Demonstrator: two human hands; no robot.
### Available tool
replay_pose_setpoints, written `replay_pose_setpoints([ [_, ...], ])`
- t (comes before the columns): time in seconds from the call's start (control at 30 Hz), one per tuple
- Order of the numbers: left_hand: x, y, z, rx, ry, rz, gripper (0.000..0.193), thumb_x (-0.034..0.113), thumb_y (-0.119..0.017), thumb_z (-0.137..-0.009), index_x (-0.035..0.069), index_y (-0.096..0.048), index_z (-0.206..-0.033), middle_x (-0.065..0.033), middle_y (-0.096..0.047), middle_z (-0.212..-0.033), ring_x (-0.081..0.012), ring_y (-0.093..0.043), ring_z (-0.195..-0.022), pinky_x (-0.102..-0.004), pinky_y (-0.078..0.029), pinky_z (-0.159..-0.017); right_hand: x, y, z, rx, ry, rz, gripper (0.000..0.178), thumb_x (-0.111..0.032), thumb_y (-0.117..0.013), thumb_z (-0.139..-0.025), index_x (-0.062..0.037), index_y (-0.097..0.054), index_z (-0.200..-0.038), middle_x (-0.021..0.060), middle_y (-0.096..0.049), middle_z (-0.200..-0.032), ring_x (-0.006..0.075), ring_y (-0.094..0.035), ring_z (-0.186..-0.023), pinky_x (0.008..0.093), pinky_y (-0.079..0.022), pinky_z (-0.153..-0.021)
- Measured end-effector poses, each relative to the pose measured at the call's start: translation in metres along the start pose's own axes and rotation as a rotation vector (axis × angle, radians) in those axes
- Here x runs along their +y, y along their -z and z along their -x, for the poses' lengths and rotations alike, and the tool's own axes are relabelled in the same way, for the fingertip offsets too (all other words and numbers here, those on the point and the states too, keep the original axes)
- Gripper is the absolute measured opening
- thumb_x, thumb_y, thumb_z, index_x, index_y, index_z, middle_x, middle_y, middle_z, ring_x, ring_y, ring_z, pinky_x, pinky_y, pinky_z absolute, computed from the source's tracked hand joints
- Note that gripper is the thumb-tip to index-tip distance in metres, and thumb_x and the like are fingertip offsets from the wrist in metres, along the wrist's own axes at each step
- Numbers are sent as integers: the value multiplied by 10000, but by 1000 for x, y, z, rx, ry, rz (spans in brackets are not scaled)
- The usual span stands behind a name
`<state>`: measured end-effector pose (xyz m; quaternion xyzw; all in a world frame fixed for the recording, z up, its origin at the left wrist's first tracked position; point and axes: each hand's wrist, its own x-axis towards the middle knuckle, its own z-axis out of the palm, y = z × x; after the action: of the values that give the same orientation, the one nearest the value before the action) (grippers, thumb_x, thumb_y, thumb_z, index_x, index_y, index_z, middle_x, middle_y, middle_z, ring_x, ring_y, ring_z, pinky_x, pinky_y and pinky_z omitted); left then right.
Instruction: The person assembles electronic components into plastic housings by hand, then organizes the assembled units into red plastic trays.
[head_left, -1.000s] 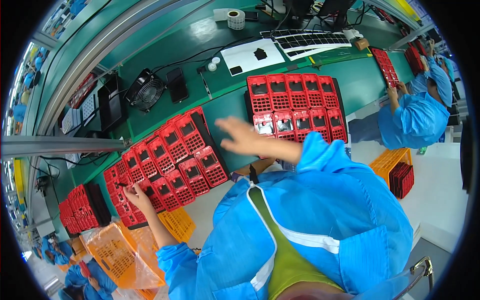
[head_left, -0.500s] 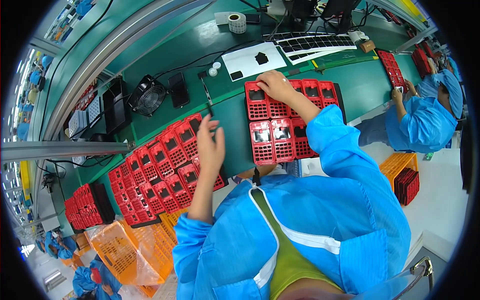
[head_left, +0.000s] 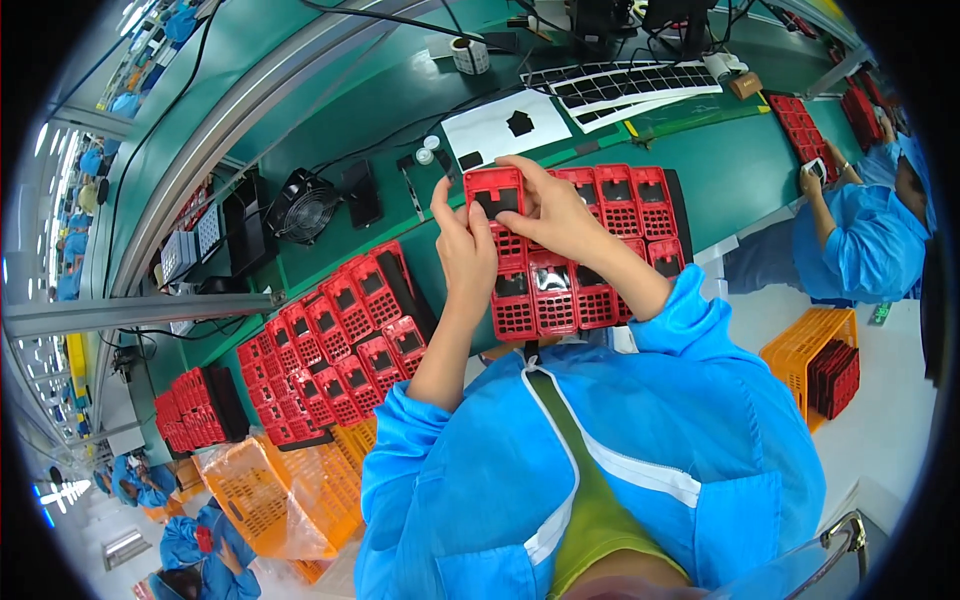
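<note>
Near the middle of the bench, both my hands are at one red plastic housing (head_left: 494,181) with a dark window and a grid of small holes. My right hand (head_left: 556,212) grips its right side, thumb across the front. At its left edge my left hand (head_left: 465,243) closes, thumb tip on the dark window. This housing appears raised and tilted above the tray's far left corner. Under my right hand and wrist lies the black tray (head_left: 683,205) with rows of similar red housings (head_left: 552,292). My fingers hide part of the held piece.
To the left lie stacked trays of red housings (head_left: 345,315), a black fan (head_left: 303,207) and tweezers (head_left: 412,192). Beyond my hands are a white sheet (head_left: 500,130) and a label roll (head_left: 469,55). Orange crates (head_left: 262,490) stand below left. A co-worker (head_left: 865,235) sits at right.
My left hand has moved right and up to the housing's left edge. My right hand has come slightly back, and the corner housing now looks raised off the tray between both hands.
</note>
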<state>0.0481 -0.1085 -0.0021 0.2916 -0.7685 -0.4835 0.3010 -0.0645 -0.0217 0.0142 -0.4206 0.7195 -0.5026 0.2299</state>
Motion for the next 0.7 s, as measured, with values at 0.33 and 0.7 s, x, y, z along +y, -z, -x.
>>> replay_pose_setpoints([
  [0.33, 26, -9, 19, -11, -100, 21, 408, 165, -367, -962, -4, -256, -1317, -173, -640, -869, -220, -622, -772, -308, -462, -711, 6, -14, 15, 193, 88, -294, 535, -120, -725, -722, -50, -470, -1187, 113, -630, -993, 203, -633, -908, 290, -494, -789],
  [0.7, 17, -7, 17, 79, -154, -194, 316, 54, -438, -913, -27, -327, -1197, -134, -582, -676, -209, -579, -558, -322, -419, -508, 7, -26, 24, 367, 129, -11, 381, -97, -450, -928, 18, -412, -1290, 179, -623, -954, 205, -618, -884, 303, -469, -768],
])
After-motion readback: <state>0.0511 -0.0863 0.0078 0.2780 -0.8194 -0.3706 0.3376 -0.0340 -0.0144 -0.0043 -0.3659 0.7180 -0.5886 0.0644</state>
